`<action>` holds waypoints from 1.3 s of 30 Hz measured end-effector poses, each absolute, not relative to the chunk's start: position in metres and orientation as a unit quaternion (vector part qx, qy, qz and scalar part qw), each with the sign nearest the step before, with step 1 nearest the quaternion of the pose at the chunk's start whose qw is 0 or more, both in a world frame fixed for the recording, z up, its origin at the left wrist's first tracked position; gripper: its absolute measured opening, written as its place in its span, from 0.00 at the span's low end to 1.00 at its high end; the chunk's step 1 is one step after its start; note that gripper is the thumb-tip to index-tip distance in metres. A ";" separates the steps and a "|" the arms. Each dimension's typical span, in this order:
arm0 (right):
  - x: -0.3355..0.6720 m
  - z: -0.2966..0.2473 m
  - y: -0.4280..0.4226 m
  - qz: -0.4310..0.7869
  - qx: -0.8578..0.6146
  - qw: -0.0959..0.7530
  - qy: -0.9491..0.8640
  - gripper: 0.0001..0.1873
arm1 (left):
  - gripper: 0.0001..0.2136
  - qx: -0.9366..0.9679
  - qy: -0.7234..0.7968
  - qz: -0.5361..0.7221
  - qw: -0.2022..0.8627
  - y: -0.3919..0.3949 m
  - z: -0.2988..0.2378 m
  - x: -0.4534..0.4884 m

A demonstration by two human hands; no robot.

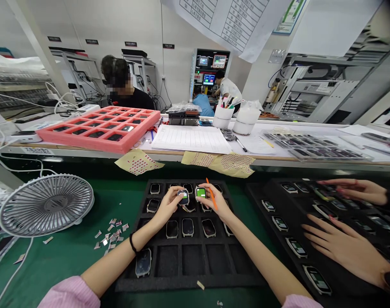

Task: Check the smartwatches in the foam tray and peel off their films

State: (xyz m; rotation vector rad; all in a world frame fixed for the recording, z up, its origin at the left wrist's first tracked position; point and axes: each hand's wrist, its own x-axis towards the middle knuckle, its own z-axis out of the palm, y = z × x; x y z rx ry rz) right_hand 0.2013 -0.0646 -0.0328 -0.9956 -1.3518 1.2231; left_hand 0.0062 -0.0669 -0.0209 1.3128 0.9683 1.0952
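Observation:
Above the far rows of a black foam tray (195, 283), my left hand (169, 202) pinches a square smartwatch body (183, 196) with a lit screen. Close beside it, my right hand (220, 204) grips a second smartwatch body (201, 193) whose screen glows mostly green. An orange stick, perhaps a pen (211, 194), is also tucked in the fingers of my right hand and points up and away. More watch bodies lie in the tray's compartments, among them a dark-screened watch (144, 262) at the near left. Several compartments in the nearest row hold nothing.
A co-worker's hands (345, 244) reach over another black tray of watches (296, 247) at the right. At the left stand a fan (50, 205) and scattered small tabs (111, 235). A shelf behind bears a pink foam tray (124, 145) and paper sheets (191, 137).

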 end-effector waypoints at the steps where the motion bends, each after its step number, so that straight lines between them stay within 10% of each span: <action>1: 0.201 -0.032 -0.065 0.511 -0.410 0.507 -0.560 0.23 | 0.21 0.555 0.410 0.465 0.555 -0.067 -0.021 0.006; 39: 0.201 -0.028 -0.069 0.513 -0.434 0.558 -0.487 0.16 | 0.25 0.671 0.357 0.422 0.495 -0.069 -0.033 0.007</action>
